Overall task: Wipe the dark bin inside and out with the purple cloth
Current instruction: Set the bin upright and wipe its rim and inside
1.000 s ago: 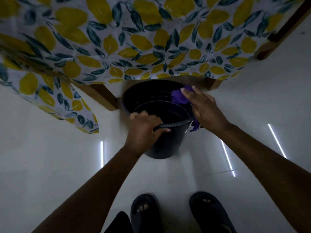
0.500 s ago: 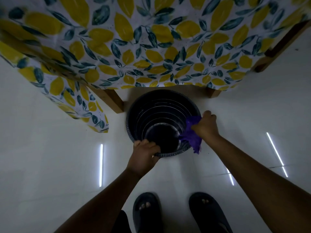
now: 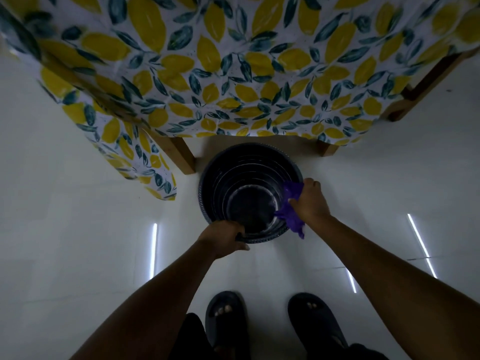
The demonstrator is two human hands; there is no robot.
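Bin (image 3: pixel 235 175): dark, round, upright on the white floor (image 3: pixel 78 229), mouth open to the camera. Stands just in front of the table, between two wooden legs (image 3: pixel 179 157). Inner wall ribbed with concentric rings; pale smears visible on the base and lower wall.

Left hand (image 3: pixel 220 239): closed on the near rim, fingers curled over the edge into the bin, thumb outside. Grip firm, rim pinched between the two.

Right hand (image 3: pixel 310 201): closed in a fist around the purple cloth (image 3: pixel 292 203), at the right side of the rim. Knuckles up, wrist outside the bin. Cloth bunched, pressed against the rim and upper inner wall on the right; a loose tail hanging over the outside of the rim, below the hand. Cannot tell how far the cloth reaches down the inner wall.

Tabletop: covered by a tablecloth (image 3: pixel 233 74) with yellow lemons and dark green leaves on white, far above the bin's rim. One corner of the tablecloth drooping at left, clear of the bin.

Floor: glossy, with thin bright strip reflections left and right of the arms.

Feet: two dark sandals (image 3: pixel 226 315), toes showing, near the bottom edge, well apart from the bin. Both forearms bare, extended forward from the lower corners.
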